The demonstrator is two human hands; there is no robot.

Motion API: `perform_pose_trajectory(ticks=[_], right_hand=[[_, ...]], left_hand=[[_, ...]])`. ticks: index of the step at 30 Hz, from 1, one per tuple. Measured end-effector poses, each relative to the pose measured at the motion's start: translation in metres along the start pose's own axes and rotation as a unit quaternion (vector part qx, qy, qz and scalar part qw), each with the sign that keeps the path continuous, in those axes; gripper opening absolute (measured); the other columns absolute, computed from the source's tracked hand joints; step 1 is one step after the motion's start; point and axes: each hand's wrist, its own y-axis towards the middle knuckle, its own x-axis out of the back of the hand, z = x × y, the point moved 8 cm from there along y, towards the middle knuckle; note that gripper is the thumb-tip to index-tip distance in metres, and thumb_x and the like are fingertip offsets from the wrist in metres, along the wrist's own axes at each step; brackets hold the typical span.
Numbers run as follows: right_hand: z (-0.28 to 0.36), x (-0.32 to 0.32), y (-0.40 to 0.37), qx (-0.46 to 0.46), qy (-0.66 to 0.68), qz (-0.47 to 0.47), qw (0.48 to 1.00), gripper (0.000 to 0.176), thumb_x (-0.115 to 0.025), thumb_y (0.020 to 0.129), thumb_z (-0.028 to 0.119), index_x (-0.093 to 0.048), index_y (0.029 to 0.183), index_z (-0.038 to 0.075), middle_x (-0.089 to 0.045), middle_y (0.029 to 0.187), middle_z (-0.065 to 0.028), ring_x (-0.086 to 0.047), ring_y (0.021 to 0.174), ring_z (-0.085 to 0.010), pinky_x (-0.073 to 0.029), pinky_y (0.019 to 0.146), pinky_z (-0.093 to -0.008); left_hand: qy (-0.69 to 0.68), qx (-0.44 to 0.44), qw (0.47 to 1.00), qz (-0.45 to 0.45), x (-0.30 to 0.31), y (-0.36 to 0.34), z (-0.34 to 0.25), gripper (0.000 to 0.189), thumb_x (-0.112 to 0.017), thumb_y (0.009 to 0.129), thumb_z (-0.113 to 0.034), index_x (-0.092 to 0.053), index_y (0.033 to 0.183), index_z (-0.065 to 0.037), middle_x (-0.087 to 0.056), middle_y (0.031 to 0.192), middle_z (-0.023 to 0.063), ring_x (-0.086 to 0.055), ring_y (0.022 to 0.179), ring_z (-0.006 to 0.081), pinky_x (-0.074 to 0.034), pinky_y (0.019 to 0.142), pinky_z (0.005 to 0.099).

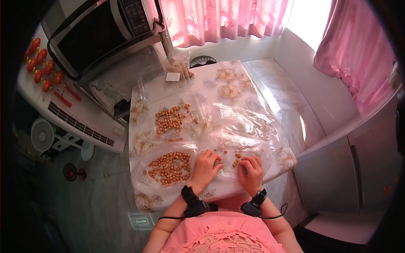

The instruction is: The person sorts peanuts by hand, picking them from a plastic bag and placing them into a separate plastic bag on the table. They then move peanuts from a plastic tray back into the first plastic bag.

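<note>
My left hand (206, 166) rests on a clear plastic bag (236, 126) spread over the table, its fingers curled over a few loose peanuts (237, 159). My right hand (251, 170) lies just beside it, fingers bent down onto the same plastic near those nuts. Left of my left hand sits a flat pile of peanuts (171, 168) under or in plastic. A second pile of peanuts (171, 119) lies farther back on the table. Whether either hand pinches a nut is hidden by the fingers.
The small table (230, 80) has a floral cover. A microwave (101, 31) stands on a rack at the back left, with red ornaments (42, 65) hanging beside it. Pink curtains (219, 19) hang behind. A white fridge (337, 168) stands close on the right.
</note>
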Motion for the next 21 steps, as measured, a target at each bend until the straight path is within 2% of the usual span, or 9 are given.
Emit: perform_pose_trajectory(ticks=[3,6,9,11,12,14,17,19,21], right_hand=[[-0.001,0.0,-0.001,-0.003,0.003,0.0,1.0,0.017,-0.072,0.078,-0.005,-0.068,0.092,0.004,-0.07,0.103,-0.0116,-0.065,0.102,-0.0352,-0.054,0.089,-0.0447],[-0.003,-0.001,-0.002,-0.004,0.005,0.005,1.0,0.02,-0.073,0.077,-0.004,-0.069,0.095,0.005,-0.069,0.105,-0.0112,-0.064,0.104,-0.0354,-0.054,0.091,-0.0453],[-0.004,-0.002,-0.003,-0.008,0.008,0.006,1.0,0.02,-0.073,0.077,-0.003,-0.069,0.095,0.005,-0.069,0.105,-0.0115,-0.064,0.104,-0.0354,-0.053,0.091,-0.0459],[-0.006,-0.003,-0.004,-0.009,0.007,0.008,1.0,0.019,-0.073,0.077,-0.003,-0.069,0.094,0.005,-0.069,0.105,-0.0116,-0.064,0.104,-0.0355,-0.053,0.092,-0.0463],[-0.007,-0.004,-0.005,-0.01,0.003,0.009,1.0,0.018,-0.073,0.078,-0.002,-0.069,0.094,0.005,-0.069,0.105,-0.0117,-0.064,0.104,-0.0356,-0.053,0.092,-0.0466],[-0.008,-0.005,-0.005,-0.009,0.007,0.011,1.0,0.017,-0.072,0.078,-0.002,-0.069,0.093,0.005,-0.069,0.105,-0.0119,-0.064,0.104,-0.0354,-0.052,0.092,-0.0464],[-0.005,-0.006,-0.004,-0.006,0.013,0.012,1.0,0.018,-0.072,0.077,-0.003,-0.069,0.093,0.005,-0.069,0.104,-0.0118,-0.065,0.103,-0.0351,-0.052,0.091,-0.0458],[-0.004,-0.004,-0.003,-0.006,0.013,0.014,1.0,0.018,-0.072,0.077,-0.003,-0.069,0.093,0.005,-0.07,0.104,-0.0117,-0.065,0.103,-0.0349,-0.052,0.091,-0.0455],[-0.004,-0.004,-0.002,-0.009,0.018,0.021,1.0,0.018,-0.072,0.078,-0.003,-0.069,0.093,0.005,-0.069,0.104,-0.0115,-0.065,0.103,-0.0349,-0.052,0.091,-0.0452]], left_hand=[[0.03,0.0,0.999,0.021,-0.006,0.001,0.0,0.017,-0.08,0.08,-0.008,-0.069,0.092,-0.005,-0.064,0.097,0.0114,-0.062,0.102,0.0338,-0.05,0.092,0.0445],[0.043,-0.021,0.999,0.004,-0.004,0.001,-0.002,0.012,-0.077,0.084,-0.008,-0.07,0.093,-0.003,-0.064,0.096,0.0125,-0.063,0.096,0.0338,-0.051,0.086,0.0419],[-0.069,0.003,0.998,0.007,0.005,0.001,-0.007,0.011,-0.075,0.09,-0.01,-0.068,0.093,-0.002,-0.064,0.097,0.011,-0.063,0.09,0.0296,-0.051,0.082,0.0373],[-0.176,0.027,0.984,0.02,0.024,-0.003,-0.012,0.018,-0.069,0.102,-0.019,-0.064,0.099,-0.002,-0.063,0.097,0.0063,-0.061,0.084,0.0198,-0.051,0.08,0.0314],[-0.166,0.035,0.985,0.013,0.033,-0.009,-0.005,0.018,-0.069,0.102,-0.019,-0.064,0.099,-0.002,-0.063,0.097,0.0063,-0.061,0.084,0.0198,-0.051,0.08,0.0314],[-0.365,0.075,0.927,-0.033,0.051,-0.023,0.015,0.018,-0.06,0.11,-0.02,-0.06,0.106,-0.003,-0.062,0.097,0.0029,-0.058,0.083,0.0127,-0.051,0.079,0.0272],[-0.379,0.088,0.918,-0.074,0.093,-0.04,0.031,0.023,-0.051,0.114,-0.025,-0.059,0.11,-0.004,-0.061,0.095,-0.0006,-0.056,0.083,0.0077,-0.05,0.077,0.0259],[-0.349,0.106,0.927,-0.09,0.109,-0.056,0.047,0.025,-0.049,0.115,-0.026,-0.059,0.107,-0.004,-0.062,0.092,0.0004,-0.057,0.08,0.0089,-0.05,0.075,0.0258],[-0.219,0.158,0.957,-0.11,0.118,-0.072,0.07,0.03,-0.049,0.115,-0.026,-0.06,0.101,-0.003,-0.063,0.087,0.0017,-0.057,0.077,0.01,-0.05,0.072,0.0271]])
